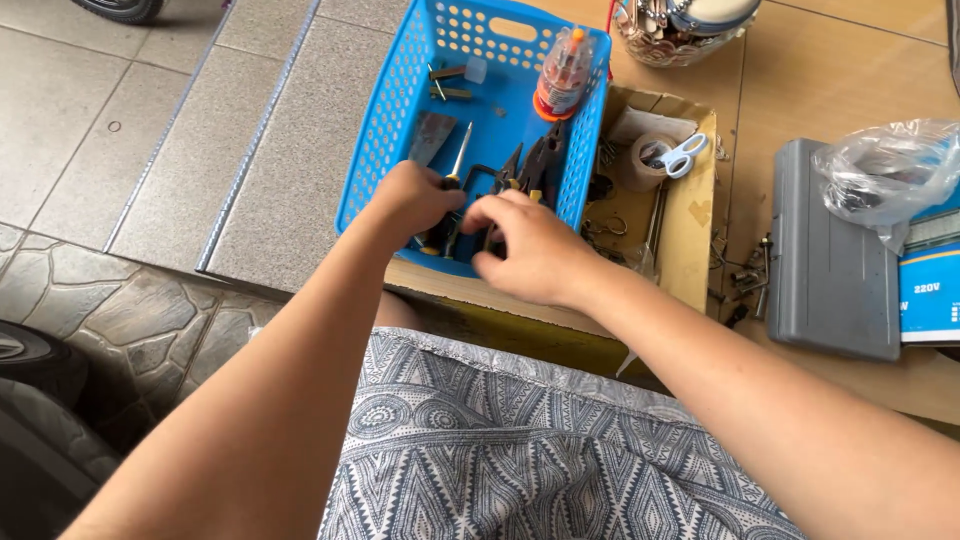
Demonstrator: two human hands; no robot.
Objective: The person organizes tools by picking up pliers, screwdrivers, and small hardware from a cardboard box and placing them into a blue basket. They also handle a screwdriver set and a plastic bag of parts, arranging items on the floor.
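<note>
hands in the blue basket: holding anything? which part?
Left hand is closed around the screwdriver at its handle end. Right hand reaches among the pliers; its fingers hide any hold.

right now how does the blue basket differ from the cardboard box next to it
The blue basket is plastic with perforated walls; the cardboard box is brown with solid, worn flaps. The basket holds pliers, a screwdriver and a glue bottle; the box holds scissors. Both hands reach into the basket, not the box. Both are open-topped.

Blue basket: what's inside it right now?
The blue basket holds a screwdriver, pliers, a scraper blade and an orange-capped bottle. The left hand and right hand cover its near end.
</note>
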